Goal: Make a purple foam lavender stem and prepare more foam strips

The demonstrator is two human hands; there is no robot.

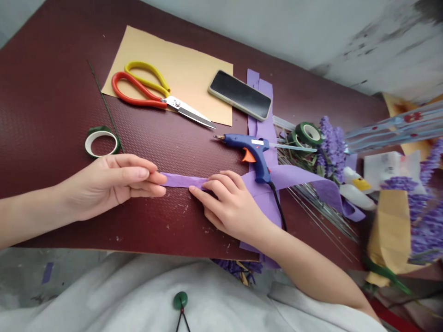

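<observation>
A narrow strip of purple crepe paper [183,180] stretches between my two hands just above the dark red table. My left hand [119,182] pinches its left end between thumb and fingers. At the other end, my right hand [226,200] lies palm down with its fingers curled over the strip, the index finger resting along its lower edge. Left of the strip stands a roll of green floral tape [101,142], with a thin green stem wire [104,99] beside it. A blue glue gun [247,145] with an orange trigger lies beyond my right hand.
Scissors [166,99] with red and yellow handles lie partly on tan paper [194,60]. A phone [240,94] rests on the paper's right side and purple sheets [265,203]. Wires [321,212], tape rolls [309,133] and purple flowers [330,143] crowd the right. The glue gun's cord [278,207] runs toward the front.
</observation>
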